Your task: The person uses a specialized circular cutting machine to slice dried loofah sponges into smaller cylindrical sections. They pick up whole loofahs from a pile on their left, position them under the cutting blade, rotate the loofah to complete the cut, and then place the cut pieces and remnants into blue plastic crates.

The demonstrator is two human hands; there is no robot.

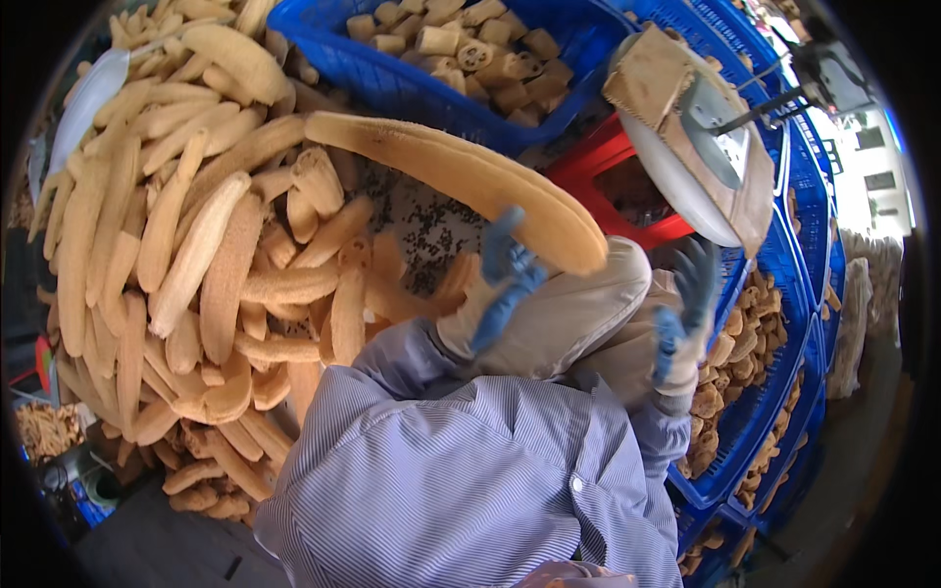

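Note:
A long tan dried loofah (451, 176) lies slantwise, its thick end over my lap and its narrow end over the heap. My left hand (502, 279), in a white glove with blue-coated fingers, is at the loofah's near edge. Its fingers are apart, one tip meeting the edge, and they do not wrap round it. To the right, my right hand (683, 318) is raised in the same kind of glove. Its fingers are spread and nothing is in them. Beyond it stands a round white-and-wood block with a metal plate (711, 127), on a red plastic stool (627, 181).
A large heap of loofahs (186, 196) fills the left side. Dark seeds (426, 230) are scattered between the heap and my legs. Ahead, a blue crate (323, 44) holds short cut loofah pieces. Several blue crates (799, 382) with more pieces line the right.

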